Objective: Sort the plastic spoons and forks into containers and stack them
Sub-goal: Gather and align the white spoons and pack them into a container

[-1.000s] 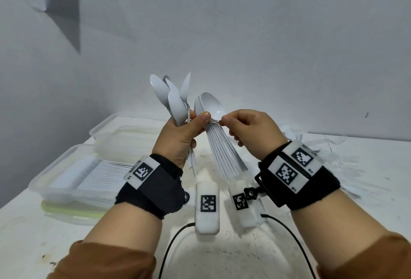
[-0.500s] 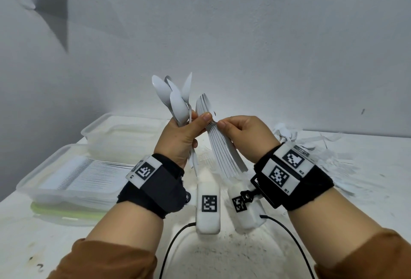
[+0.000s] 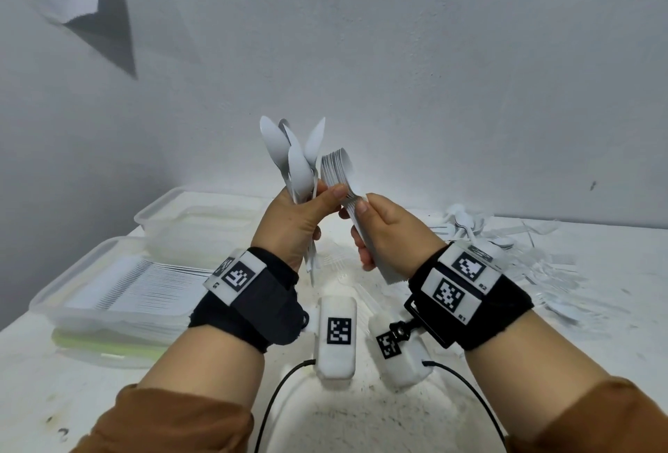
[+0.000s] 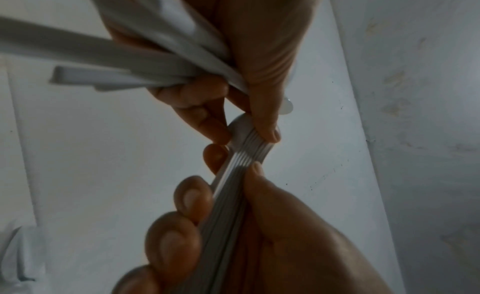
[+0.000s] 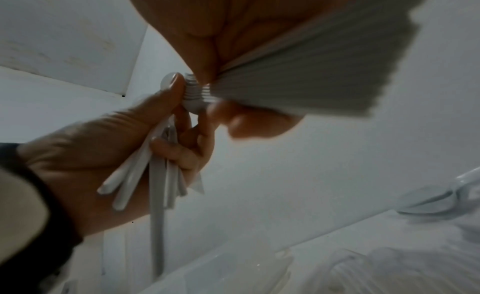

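Note:
My left hand (image 3: pixel 325 201) is raised over the table and grips a loose bunch of white plastic spoons (image 3: pixel 292 159), bowls up and splayed. Its thumb and fingertips also pinch the neck of a nested stack of spoons (image 3: pixel 338 172) beside the bunch. My right hand (image 3: pixel 361 230) is wrapped round that stack's handles. In the left wrist view the spoon stack (image 4: pixel 241 146) runs between both hands, with the loose handles (image 4: pixel 130 57) sticking out left. In the right wrist view the stack's handles (image 5: pixel 311 72) fan out from the palm.
A clear container (image 3: pixel 47 293) at the front left holds a neat row of white cutlery. A second clear container (image 3: pixel 155 214) stands behind it. Loose white cutlery (image 3: pixel 506 246) lies heaped on the table at the right. A white wall is close behind.
A spoon that my right hand pinched at the front of the stack now sits nested in it. My right hand has slid down round the handles. My left thumb stays on the stack.

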